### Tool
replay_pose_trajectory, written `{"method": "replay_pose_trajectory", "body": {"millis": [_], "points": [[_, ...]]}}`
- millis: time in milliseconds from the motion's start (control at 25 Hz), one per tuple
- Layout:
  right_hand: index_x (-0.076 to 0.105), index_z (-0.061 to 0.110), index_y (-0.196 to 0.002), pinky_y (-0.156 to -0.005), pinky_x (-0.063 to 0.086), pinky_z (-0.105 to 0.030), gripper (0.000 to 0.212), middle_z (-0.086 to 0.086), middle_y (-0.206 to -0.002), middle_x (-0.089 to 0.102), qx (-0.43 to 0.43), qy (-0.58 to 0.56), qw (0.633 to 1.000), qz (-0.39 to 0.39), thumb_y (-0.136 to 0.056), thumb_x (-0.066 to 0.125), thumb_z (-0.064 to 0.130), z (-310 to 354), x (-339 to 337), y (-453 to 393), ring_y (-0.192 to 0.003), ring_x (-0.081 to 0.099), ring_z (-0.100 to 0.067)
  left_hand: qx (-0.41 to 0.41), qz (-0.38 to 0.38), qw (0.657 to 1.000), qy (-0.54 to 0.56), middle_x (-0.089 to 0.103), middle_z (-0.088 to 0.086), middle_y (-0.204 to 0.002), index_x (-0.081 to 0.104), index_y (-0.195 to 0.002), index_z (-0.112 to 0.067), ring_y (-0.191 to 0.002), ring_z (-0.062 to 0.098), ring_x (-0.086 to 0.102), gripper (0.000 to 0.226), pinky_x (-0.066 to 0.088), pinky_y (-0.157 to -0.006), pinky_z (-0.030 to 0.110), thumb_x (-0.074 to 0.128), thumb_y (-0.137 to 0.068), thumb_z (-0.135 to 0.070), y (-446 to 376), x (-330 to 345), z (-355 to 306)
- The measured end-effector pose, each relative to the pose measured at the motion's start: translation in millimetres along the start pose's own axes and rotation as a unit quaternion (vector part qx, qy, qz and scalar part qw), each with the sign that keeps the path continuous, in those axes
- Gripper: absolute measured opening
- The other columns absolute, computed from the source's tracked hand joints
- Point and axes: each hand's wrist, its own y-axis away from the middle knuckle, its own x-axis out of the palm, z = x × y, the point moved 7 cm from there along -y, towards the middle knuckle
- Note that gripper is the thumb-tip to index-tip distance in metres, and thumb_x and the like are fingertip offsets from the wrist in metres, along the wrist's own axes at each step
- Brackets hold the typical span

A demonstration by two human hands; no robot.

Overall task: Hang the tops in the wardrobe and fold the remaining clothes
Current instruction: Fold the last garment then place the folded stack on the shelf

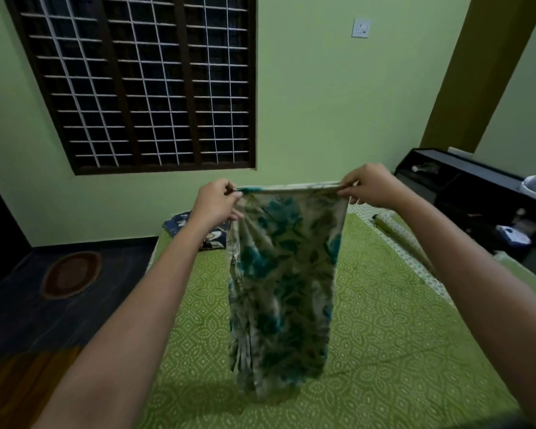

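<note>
Flowery cloth point(283, 274) hangs over the green bed point(384, 320). We pinch its top edge with our two hands, left hand point(217, 201) and right hand point(369, 187). One blue folded cloth point(180, 224) lies on the bed.

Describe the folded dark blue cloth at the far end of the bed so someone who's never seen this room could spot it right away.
Start at the bed with its green patterned sheet, below the barred window. At the far left corner, near the wall, lies the folded dark blue cloth, partly hidden behind the left hand. Its navy ground with pale flowers sets it apart from the cream and teal floral garment held up by both hands.
</note>
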Motion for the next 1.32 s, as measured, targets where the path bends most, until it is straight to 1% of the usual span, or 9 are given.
{"method": "replay_pose_trajectory", "body": {"millis": [80,200,320,440,560,720,840,1080,1320], "points": [[0.067,0.009,-0.104,-0.055,0.055,-0.018,0.016,-0.002,-0.082,0.065,-0.001,-0.134,0.989,-0.070,-0.088,0.064,0.004,-4.9,-27.9,4.4,-0.059,0.062,-0.015,-0.025,0.031,0.988,0.147,0.063,0.018,-0.090,0.051,-0.099,-0.007,-0.068,0.024,0.072,0.003,0.059,-0.057,0.026,0.052,-0.096,-0.008,-1.3,3.1,-23.1],[0.059,0.011,-0.105,-0.060,0.060,-0.034,0.021,-0.007,-0.098,0.061,0.031,-0.231,0.963,-0.135,-0.088,0.061,-0.001,-45.1,-28.5,-26.4,-0.062,0.067,-0.026,-0.054,0.035,0.982,0.179,0.066,0.020,-0.094,0.049,-0.104,-0.005,-0.071,0.022,0.072,0.007,0.057,-0.054,0.022,0.049,-0.097,-0.005,-34.2,30.6,-29.1],[0.061,0.001,-0.115,-0.058,0.060,-0.030,0.025,-0.021,-0.099,0.066,0.102,-0.105,0.988,0.048,-0.090,0.061,-0.001,-104.9,60.0,-74.6,-0.050,0.065,-0.014,-0.157,0.103,0.978,0.090,0.060,0.018,-0.117,0.050,-0.103,-0.002,-0.073,0.021,0.070,0.008,0.053,-0.048,0.019,0.043,-0.098,-0.001,-68.9,113.2,35.1],[0.064,0.000,-0.109,-0.056,0.055,-0.017,0.022,-0.017,-0.094,0.069,0.160,-0.074,0.980,0.097,-0.087,0.064,-0.002,-166.9,124.4,-131.2,-0.056,0.067,-0.011,-0.184,0.113,0.974,0.073,0.061,0.018,-0.111,0.051,-0.089,-0.002,-0.073,0.023,0.069,0.012,0.055,-0.052,0.023,0.043,-0.098,0.000,-125.7,180.3,93.7],[0.068,0.007,-0.096,-0.073,0.052,-0.033,0.016,-0.016,-0.096,0.068,0.154,-0.053,0.986,0.048,-0.087,0.058,-0.002,-199.9,144.9,-204.8,-0.083,0.065,-0.025,-0.146,0.085,0.984,0.050,0.064,0.016,-0.092,0.055,-0.086,-0.001,-0.075,0.022,0.062,0.015,0.050,-0.057,0.024,0.045,-0.098,-0.003,-192.1,211.2,106.5],[0.066,0.009,-0.108,-0.079,0.045,-0.034,0.030,-0.012,-0.111,0.062,0.100,0.026,0.993,-0.052,-0.089,0.046,-0.002,-209.3,119.5,-274.9,-0.100,0.060,-0.031,-0.045,0.003,0.999,-0.025,0.060,0.011,-0.086,0.058,-0.094,-0.007,-0.076,0.024,0.054,0.014,0.037,-0.061,0.032,0.048,-0.099,-0.016,-271.4,216.0,86.8],[0.067,0.004,-0.109,-0.080,0.042,-0.032,0.030,-0.013,-0.115,0.061,0.083,-0.019,0.986,-0.145,-0.091,0.045,-0.002,-216.3,103.1,-285.3,-0.101,0.057,-0.031,0.010,-0.015,1.000,-0.009,0.067,0.012,-0.090,0.063,-0.102,-0.005,-0.078,0.025,0.060,0.014,0.044,-0.064,0.033,0.055,-0.095,-0.013,-298.2,224.4,84.7],[0.071,-0.001,-0.092,-0.073,0.046,-0.028,0.013,-0.015,-0.095,0.069,0.066,-0.054,0.991,-0.105,-0.084,0.061,-0.004,-274.6,220.2,-219.4,-0.084,0.065,-0.030,-0.044,-0.005,0.998,-0.040,0.072,0.006,-0.100,0.071,-0.104,-0.010,-0.082,0.018,0.065,0.030,0.053,-0.077,0.032,0.065,-0.079,0.005,-227.9,286.4,171.4],[0.070,0.009,-0.081,-0.061,0.049,-0.030,0.010,-0.009,-0.083,0.067,0.076,-0.055,0.991,0.093,-0.077,0.065,0.001,-351.1,428.9,-96.7,-0.072,0.067,-0.028,-0.126,0.132,0.978,-0.097,0.073,0.002,-0.100,0.074,-0.101,-0.009,-0.091,0.018,0.069,0.030,0.042,-0.079,0.012,0.068,-0.076,0.006,-92.6,397.0,328.0]]}}
